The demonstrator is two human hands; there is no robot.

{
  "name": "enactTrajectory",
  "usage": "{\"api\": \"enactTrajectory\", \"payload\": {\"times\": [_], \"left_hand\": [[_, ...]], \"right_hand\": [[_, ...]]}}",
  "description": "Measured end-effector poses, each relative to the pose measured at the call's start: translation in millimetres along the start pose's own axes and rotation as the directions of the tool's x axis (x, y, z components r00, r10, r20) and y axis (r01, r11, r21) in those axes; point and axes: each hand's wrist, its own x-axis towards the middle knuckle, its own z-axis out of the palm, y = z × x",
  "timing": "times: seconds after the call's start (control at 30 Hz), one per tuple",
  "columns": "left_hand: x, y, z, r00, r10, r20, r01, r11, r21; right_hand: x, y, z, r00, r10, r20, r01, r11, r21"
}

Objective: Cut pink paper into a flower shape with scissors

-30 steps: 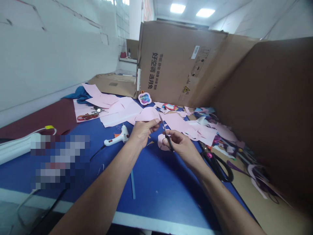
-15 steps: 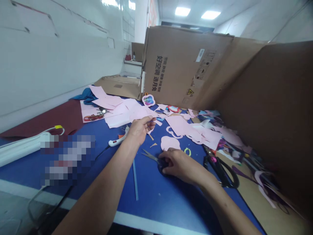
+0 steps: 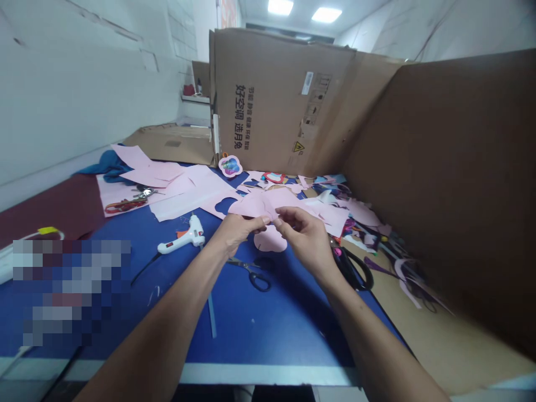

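Both forearms reach forward, left grip (image 3: 237, 229) and right grip (image 3: 305, 231) pinched closed, fingertips nearly meeting.

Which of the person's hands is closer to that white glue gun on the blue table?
The left. The left hand pinches the pink paper just right of the glue gun; the right hand holds the same paper farther right.

hands (image 3: 274, 231) pinching pink paper (image 3: 268, 202), scissors (image 3: 251, 272) below
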Motion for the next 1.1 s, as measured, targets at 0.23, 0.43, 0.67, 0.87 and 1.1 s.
{"api": "enactTrajectory", "payload": {"times": [0.23,0.43,0.67,0.87,1.1], "left_hand": [[1.3,-3.9,1.5,1.0,0.007,-0.016,-0.007,0.999,0.037],[1.4,-5.1,0.7,0.995,0.099,-0.009,-0.095,0.972,0.215],[-0.3,-1.8,4.6,0.995,-0.098,-0.01,0.099,0.995,0.033],[-0.9,3.0,3.4,0.991,-0.095,0.089,0.121,0.922,-0.367],[-0.7,0.8,0.6,0.992,-0.077,0.1,0.114,0.882,-0.456]], "right_hand": [[-3.1,0.8,3.8,0.997,-0.077,-0.002,0.076,0.991,-0.112],[-2.6,1.4,3.6,0.996,-0.084,-0.028,0.081,0.989,-0.121],[-2.2,1.7,1.0,0.986,-0.119,-0.113,0.095,0.975,-0.199],[-6.2,5.1,1.0,0.925,-0.375,-0.069,0.3,0.828,-0.474],[-7.0,6.2,3.0,0.947,-0.32,-0.027,0.279,0.86,-0.427]]}}
